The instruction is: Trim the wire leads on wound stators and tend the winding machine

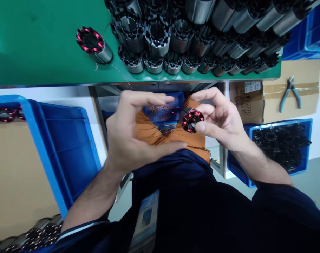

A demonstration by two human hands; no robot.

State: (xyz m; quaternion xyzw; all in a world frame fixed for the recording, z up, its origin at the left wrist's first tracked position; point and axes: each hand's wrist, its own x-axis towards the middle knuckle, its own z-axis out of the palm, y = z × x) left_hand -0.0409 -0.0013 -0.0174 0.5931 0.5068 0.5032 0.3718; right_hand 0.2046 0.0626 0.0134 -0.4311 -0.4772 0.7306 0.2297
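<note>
Standing at the far left, a blue bin (70,147) sits beside the person. On the green tabletop (44,63), a red-wound core (100,54) stands with its coils uppermost. The left hand (123,130) hangs blurred and empty over the lap, thumb and fingers spread wide. Beyond it, rows of bare cores (157,49) fill the tabletop. Between the hands, above the trousers (196,140), the held core (184,121) is pinched by the thumb and fingers of the right hand (225,121). Its red coil face points up towards the viewer; its long axis, foreshortened, seems to run away from that face. Pliers (291,84) lie on a cardboard box (270,103) at the right. The step looks like hand-working the coil end; the next move probably calls for keeping the core steady while the free hand closes in.
</note>
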